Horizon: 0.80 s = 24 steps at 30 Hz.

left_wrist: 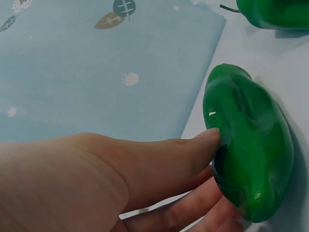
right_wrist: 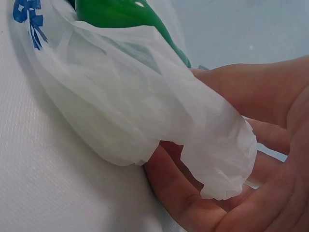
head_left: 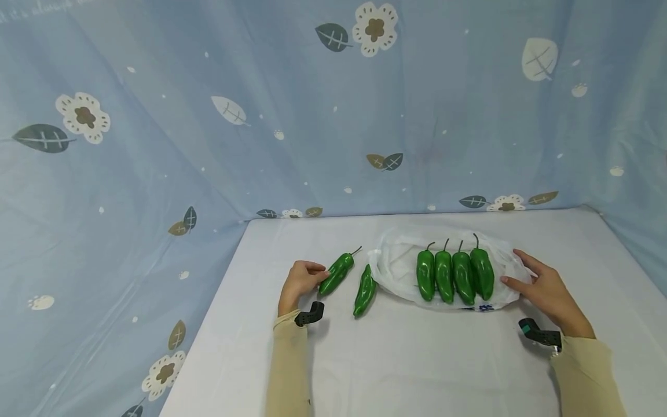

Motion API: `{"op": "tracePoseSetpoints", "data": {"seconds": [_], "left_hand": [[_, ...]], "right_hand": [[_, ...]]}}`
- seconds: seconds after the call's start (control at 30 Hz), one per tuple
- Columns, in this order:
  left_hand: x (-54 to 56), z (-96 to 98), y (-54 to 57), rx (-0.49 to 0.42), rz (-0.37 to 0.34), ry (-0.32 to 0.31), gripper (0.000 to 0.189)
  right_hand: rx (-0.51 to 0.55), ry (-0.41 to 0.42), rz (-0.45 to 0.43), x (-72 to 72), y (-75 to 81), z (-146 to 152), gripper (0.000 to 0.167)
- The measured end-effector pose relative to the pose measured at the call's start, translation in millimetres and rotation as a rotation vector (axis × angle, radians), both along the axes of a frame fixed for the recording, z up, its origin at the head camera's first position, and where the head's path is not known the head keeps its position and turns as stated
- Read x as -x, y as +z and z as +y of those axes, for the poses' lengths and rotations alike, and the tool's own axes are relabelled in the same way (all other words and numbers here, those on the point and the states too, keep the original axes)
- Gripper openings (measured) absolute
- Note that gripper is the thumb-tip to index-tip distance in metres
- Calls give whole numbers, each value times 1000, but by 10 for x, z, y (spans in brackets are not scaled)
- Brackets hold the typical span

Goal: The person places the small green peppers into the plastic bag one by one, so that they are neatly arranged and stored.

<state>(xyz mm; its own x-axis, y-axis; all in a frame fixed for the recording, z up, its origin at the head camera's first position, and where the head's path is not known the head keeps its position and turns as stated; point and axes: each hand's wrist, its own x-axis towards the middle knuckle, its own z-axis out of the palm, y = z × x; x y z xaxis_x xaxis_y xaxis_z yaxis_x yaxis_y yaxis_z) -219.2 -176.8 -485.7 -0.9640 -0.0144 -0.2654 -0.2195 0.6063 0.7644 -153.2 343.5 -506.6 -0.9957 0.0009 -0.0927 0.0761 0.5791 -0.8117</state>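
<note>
My left hand (head_left: 302,282) holds a green chili pepper (head_left: 337,274) at its lower left side. In the left wrist view, the thumb lies against the glossy pepper (left_wrist: 251,145) and the other fingers curl beneath it. Several more green peppers (head_left: 444,277) lie side by side, stems pointing away, on a white plastic bag (head_left: 396,263). At the bag's right end, my right hand (head_left: 547,289) grips its edge between thumb and fingers. Crumpled bag plastic (right_wrist: 217,154) sits inside that hand in the right wrist view, hiding part of the fingers.
Between the left hand and the bag, another green pepper (head_left: 365,292) lies on the white tabletop (head_left: 417,359), its top end at the bag's edge. A blue patterned curtain (head_left: 292,116) hangs behind the table and along its left side.
</note>
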Motion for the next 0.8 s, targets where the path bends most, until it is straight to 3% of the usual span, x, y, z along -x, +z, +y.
{"op": "tracePoseSetpoints", "data": {"seconds": [0.3, 0.8], "left_hand": [[8, 18, 13, -13, -3, -26, 27], [10, 10, 40, -87, -28, -17, 27]], "right_hand": [[-11, -3, -12, 18, 19, -3, 89], [-14, -4, -51, 17, 8, 23, 90]]}}
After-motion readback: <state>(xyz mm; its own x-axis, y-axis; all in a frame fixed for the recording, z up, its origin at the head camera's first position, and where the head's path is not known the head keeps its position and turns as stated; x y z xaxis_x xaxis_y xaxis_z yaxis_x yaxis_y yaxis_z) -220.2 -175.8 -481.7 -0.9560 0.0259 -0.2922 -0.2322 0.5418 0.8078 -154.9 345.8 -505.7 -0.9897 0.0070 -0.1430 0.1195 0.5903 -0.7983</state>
